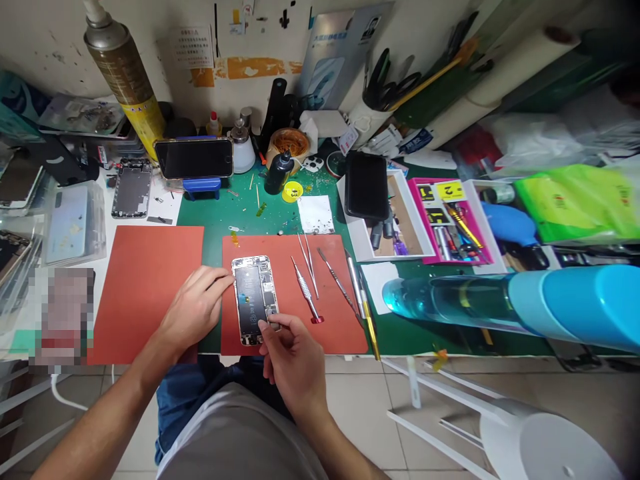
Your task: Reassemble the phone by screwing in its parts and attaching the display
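An opened smartphone (254, 300) lies on the right red mat (295, 340), its black battery (250, 293) and circuit board exposed. My left hand (196, 303) reaches in from the left, its stretched fingertips at the phone's upper left edge. Over the phone's lower right corner, my right hand (296, 357) has thumb and forefinger drawn together in a pinch; whatever is between them is too small to make out. To the right on the mat are a screwdriver (306, 288), tweezers (309, 265) and a thin metal pick (339, 281).
Left of the phone lies another red mat (150, 287). A smartphone on a blue stand (201, 188) faces me. Trays of tools (425, 250) and a blue bottle (450, 303) line the right side. A gold-ended pen-like tool (369, 323) reaches the table's front edge. A spray can (127, 83) stands back left.
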Demonstrator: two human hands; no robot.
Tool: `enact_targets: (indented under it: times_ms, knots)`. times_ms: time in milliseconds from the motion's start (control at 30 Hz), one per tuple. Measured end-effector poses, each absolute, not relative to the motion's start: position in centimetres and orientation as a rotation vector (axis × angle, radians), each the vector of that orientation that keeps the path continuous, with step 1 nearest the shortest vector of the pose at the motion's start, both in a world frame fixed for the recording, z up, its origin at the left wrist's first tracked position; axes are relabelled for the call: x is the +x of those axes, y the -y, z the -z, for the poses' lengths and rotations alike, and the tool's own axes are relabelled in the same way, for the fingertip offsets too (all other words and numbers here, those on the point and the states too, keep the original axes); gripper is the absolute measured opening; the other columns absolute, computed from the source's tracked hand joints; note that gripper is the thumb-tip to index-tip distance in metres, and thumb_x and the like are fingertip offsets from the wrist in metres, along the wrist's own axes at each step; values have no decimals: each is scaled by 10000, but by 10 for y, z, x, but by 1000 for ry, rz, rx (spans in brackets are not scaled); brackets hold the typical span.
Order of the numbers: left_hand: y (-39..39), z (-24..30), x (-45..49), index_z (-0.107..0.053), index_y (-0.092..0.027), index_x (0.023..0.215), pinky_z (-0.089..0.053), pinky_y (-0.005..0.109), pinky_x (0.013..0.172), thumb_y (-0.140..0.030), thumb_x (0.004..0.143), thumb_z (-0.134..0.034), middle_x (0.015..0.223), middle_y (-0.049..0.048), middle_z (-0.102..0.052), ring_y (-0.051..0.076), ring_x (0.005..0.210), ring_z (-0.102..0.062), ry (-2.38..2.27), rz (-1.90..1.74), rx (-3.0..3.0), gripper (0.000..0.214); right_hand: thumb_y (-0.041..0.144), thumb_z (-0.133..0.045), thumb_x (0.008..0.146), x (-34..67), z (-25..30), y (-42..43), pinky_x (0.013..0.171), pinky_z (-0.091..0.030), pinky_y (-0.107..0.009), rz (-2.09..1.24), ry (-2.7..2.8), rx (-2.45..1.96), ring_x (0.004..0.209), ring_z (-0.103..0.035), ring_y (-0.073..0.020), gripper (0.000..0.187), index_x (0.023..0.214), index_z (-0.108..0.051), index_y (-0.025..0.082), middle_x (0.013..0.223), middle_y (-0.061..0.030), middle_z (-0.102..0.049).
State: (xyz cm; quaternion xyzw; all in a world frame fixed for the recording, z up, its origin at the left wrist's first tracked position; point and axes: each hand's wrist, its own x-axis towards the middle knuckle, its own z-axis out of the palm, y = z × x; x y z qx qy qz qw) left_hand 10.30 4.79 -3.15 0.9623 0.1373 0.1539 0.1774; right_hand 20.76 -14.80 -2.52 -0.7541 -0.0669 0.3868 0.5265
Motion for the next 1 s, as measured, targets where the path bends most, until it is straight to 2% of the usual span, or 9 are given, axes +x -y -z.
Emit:
enact_targets:
  times_ms: [167, 267, 400, 533, 633, 733, 867, 933, 1000]
  knots:
    - [-50, 33, 101, -719, -207, 1339, -606, 438, 1020, -103, 1081, -439, 1263, 110, -760, 260, 1138, -691, -379, -426, 2720, 395, 756, -746, 896, 205, 21, 152, 353, -377, -272, -881, 130, -1790, 350, -573, -159, 522, 963, -619, 255, 586, 47, -671]
    - [-50, 32, 103, -704, -219, 1398, -590, 480, 1073, -133, 1086, -460, 1367, 119, -745, 288, 1262, -673, -336, -415, 2716, 405, 733, -759, 898, 208, 19, 156, 367, -366, -270, -842, 160, -1832, 345, -558, -145, 500, 891, -609, 256, 583, 48, -666]
    - [-46, 27, 108, -631, -262, 1528, -468, 568, 1249, -260, 1105, -553, 1595, 75, -643, 337, 1548, -507, -166, -301, 2752, 430, 715, -751, 915, 213, 20, 157, 395, -367, -275, -849, 185, -1881, 351, -559, -149, 485, 851, -594, 261, 555, 53, -647]
    - [-44, 26, 112, -642, -218, 1513, -365, 607, 1329, -364, 1121, -574, 1615, 74, -628, 354, 1624, -422, -74, -199, 2809, 424, 695, -725, 946, 213, 23, 159, 445, -402, -285, -796, 261, -1943, 384, -563, -154, 455, 883, -605, 261, 570, 52, -649]
    - [-46, 26, 112, -659, -194, 1491, -356, 635, 1331, -362, 1129, -558, 1603, 82, -639, 369, 1624, -423, -70, -193, 2820, 412, 636, -696, 1000, 206, 27, 164, 552, -479, -301, -457, 465, -2097, 527, -617, -172, 395, 957, -637, 248, 688, 14, -686]
    - [-42, 24, 107, -640, -218, 1520, -382, 632, 1324, -331, 1129, -556, 1611, 90, -629, 355, 1618, -441, -113, -273, 2774, 416, 611, -725, 996, 193, 35, 168, 764, -583, -404, -58, 783, -2199, 856, -707, -271, 441, 1163, -635, 213, 987, -101, -750]
    - [-18, 14, 85, -645, -228, 1497, -557, 478, 1208, -246, 1123, -540, 1485, 107, -725, 272, 1403, -678, -557, -571, 2529, 389, 580, -728, 1001, 175, 47, 169, 977, -569, -609, 144, 1048, -2244, 1216, -634, -418, 648, 1427, -503, 147, 1347, -263, -671]
    - [-2, 9, 72, -696, -244, 1415, -661, 375, 1028, -296, 1119, -558, 1287, 78, -810, 211, 1104, -804, -853, -605, 2290, 331, 502, -697, 1037, 171, 50, 167, 976, -569, -616, 141, 1071, -2251, 1241, -620, -422, 603, 1466, -462, 152, 1375, -270, -650]
    - [13, 5, 61, -724, -236, 1361, -697, 301, 831, -373, 1105, -579, 1107, 53, -835, 167, 856, -814, -1015, -537, 2040, 325, 446, -673, 1055, 169, 50, 166, 962, -581, -600, 101, 1068, -2242, 1226, -624, -404, 552, 1476, -449, 169, 1380, -256, -645]
